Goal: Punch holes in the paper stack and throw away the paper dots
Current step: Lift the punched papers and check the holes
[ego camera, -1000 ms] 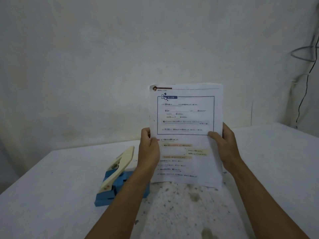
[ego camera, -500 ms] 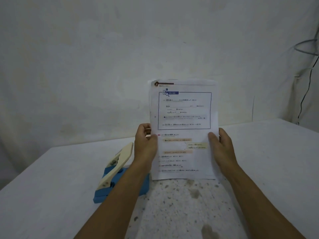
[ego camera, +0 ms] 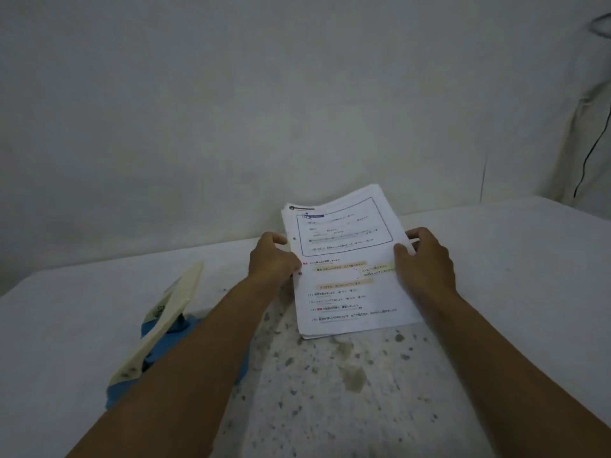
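A printed paper stack [ego camera: 347, 272] lies tilted low over the table, its near edge on the surface and its far end raised. Small holes show along its left margin. My left hand [ego camera: 272, 257] grips the stack's left edge. At the right edge, my right hand [ego camera: 425, 259] holds it with the thumb on top. A hole punch [ego camera: 155, 328] with a cream lever and blue base stands at the left, partly hidden behind my left forearm. No paper dots are visible.
The table [ego camera: 512, 279] has a white top with a speckled, stained patch [ego camera: 330, 385] under the stack. A plain wall stands close behind. A black cable [ego camera: 591, 153] hangs at the far right.
Both hands have lowered the paper stack from upright in front of the wall down to the table, laying it back towards flat. The camera view tipped downward.
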